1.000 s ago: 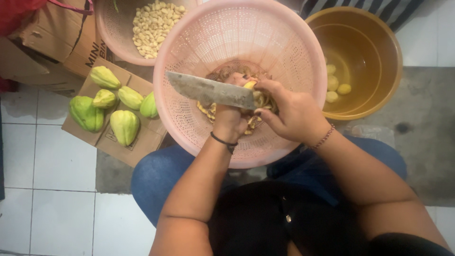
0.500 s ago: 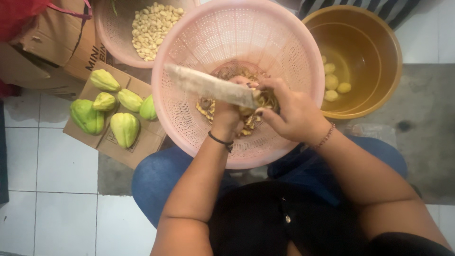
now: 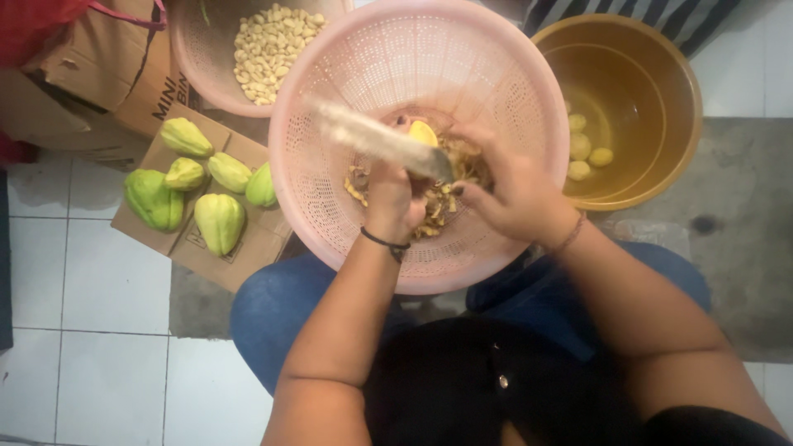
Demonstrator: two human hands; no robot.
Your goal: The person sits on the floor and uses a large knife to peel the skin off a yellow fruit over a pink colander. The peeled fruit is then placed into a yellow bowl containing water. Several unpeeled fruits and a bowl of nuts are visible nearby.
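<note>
Here, knife [image 3: 376, 139] in left hand [image 3: 395, 198], yellow piece [image 3: 423, 133] above pink colander [image 3: 330, 91]

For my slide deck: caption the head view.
Left hand holds knife; right hand holds yellow piece over pink colander.

Five green chayotes [image 3: 198, 190], two pink baskets [image 3: 330, 99], one brown basin [image 3: 661, 91] holding four peeled pieces [image 3: 582, 144], one knife [image 3: 372, 139].

Green chayotes [image 3: 198, 186] on cardboard [image 3: 248, 248]; yellow tub [image 3: 636, 107].
</note>
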